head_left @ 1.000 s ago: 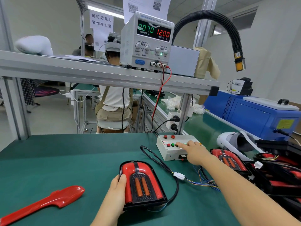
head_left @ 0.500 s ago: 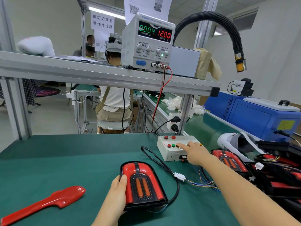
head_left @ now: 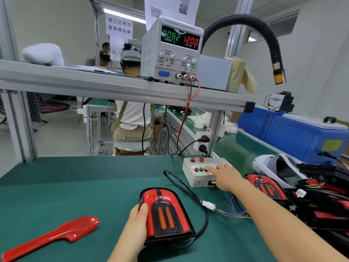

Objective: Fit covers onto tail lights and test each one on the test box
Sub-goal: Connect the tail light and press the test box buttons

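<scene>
Two hands show in the head view: your left hand (head_left: pixel 137 224) grips the tail light (head_left: pixel 166 214) by its left edge at lower centre, thumb on top. Your right hand (head_left: pixel 226 176) presses one straight forefinger on the test box (head_left: pixel 190 176), right of centre. The power supply (head_left: pixel 170 52) above reads 0.082 and 12.00.

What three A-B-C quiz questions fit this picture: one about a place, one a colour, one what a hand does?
1. Where is the red cover? A top shelf; B green table, left of the tail light; C a chair.
2. What colour are the voltage digits on the power supply? A red; B blue; C white.
3. What does the right hand do? A hangs idle; B holds the cover; C touches the test box with one finger.
Answers: B, it lies on the table; A, 12.00 glows red; C, its forefinger is on the box.
</scene>
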